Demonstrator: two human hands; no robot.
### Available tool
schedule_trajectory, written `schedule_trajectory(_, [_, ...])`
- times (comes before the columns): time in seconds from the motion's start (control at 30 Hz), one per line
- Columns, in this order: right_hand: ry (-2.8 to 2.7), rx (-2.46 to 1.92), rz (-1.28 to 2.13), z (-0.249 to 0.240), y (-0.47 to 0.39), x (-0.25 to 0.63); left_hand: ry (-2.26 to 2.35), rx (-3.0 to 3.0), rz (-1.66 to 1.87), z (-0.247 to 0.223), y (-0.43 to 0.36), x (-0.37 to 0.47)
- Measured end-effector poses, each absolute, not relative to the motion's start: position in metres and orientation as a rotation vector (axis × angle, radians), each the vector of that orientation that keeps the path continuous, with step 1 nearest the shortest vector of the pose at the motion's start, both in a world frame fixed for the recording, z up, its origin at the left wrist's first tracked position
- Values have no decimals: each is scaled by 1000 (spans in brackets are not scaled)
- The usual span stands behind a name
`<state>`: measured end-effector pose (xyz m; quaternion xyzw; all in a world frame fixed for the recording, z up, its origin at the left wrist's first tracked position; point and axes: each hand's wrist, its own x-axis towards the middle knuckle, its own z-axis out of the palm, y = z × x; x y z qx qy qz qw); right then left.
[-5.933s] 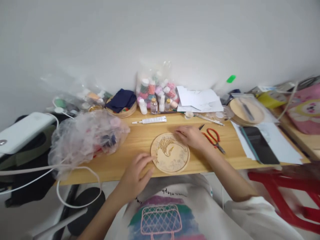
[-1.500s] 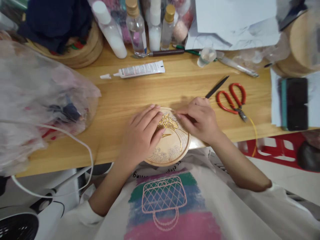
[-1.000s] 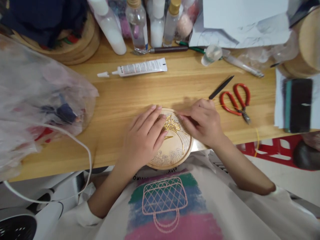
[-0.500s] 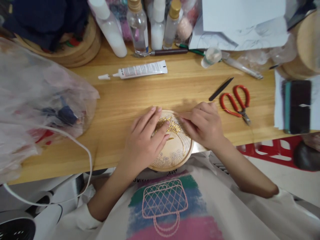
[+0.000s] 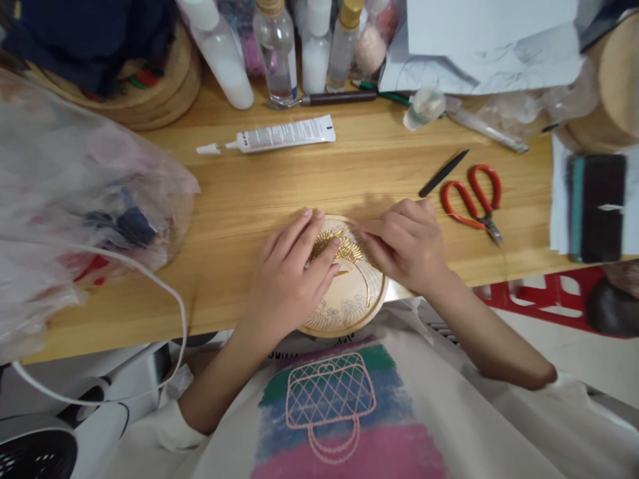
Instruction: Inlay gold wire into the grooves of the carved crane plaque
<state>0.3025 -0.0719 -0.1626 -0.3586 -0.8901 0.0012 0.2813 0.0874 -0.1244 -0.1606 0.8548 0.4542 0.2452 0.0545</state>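
A round pale wooden plaque [image 5: 339, 318] lies at the table's front edge, with fine wave lines drawn on it. Shaped gold wire [image 5: 347, 247] covers part of its upper half, and a thin gold curve runs down its right side. My left hand [image 5: 292, 266] rests over the plaque's left side, fingers stretched and a little apart, hiding part of the gold work. At the upper right rim, my right hand [image 5: 412, 246] is closed in a pinch; whatever is between its fingertips is too small to make out.
Red-handled cutters [image 5: 472, 199] and black tweezers [image 5: 443, 173] lie right of my right hand. Behind are a white glue tube [image 5: 284, 135], a dark-handled tool [image 5: 339, 98] and several bottles. A plastic bag [image 5: 100, 193] and white cable [image 5: 182, 313] occupy the left; a phone [image 5: 599, 206] lies far right.
The whole view has shifted slightly. Both hands keep nearly the same places on the plaque, and no object has visibly been picked up or put down.
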Motion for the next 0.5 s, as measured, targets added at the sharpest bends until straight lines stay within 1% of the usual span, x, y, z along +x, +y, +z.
schedule_trajectory(0.27, [-2405, -927, -56, -161, -72, 303, 1365, 2608, 755, -161, -124, 87])
schedule_trajectory(0.5, [-2434, -924, -127, -159, -73, 303, 1408, 2617, 671, -160, -125, 89])
